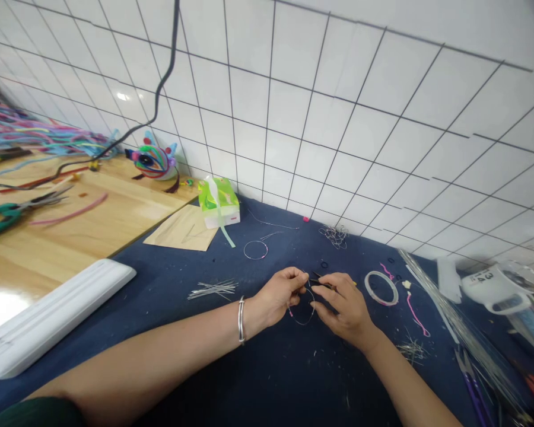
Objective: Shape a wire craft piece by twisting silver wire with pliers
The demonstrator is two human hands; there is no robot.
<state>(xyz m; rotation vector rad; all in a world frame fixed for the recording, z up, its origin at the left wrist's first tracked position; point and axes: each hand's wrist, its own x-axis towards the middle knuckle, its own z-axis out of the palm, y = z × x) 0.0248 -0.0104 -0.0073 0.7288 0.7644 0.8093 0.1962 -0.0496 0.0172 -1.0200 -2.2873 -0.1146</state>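
My left hand (281, 293) and my right hand (343, 305) meet over the dark blue cloth (267, 367), fingers pinched together. Between them hangs a thin wire loop (303, 308) with a small pink bead on its left side. The left fingers pinch the loop's top. The right fingers close on a small dark tool or wire end (320, 280) pointing at the loop; I cannot make out which. A silver bangle (241, 320) sits on my left wrist.
Around lie a bundle of cut wires (213, 289), a second beaded wire ring (255, 249), a tape roll (381, 287), long wire strands (454, 320), a green tissue box (218, 203), a white cup (493, 289), a white tray (48, 317) and green pliers (9, 213) on the wooden board.
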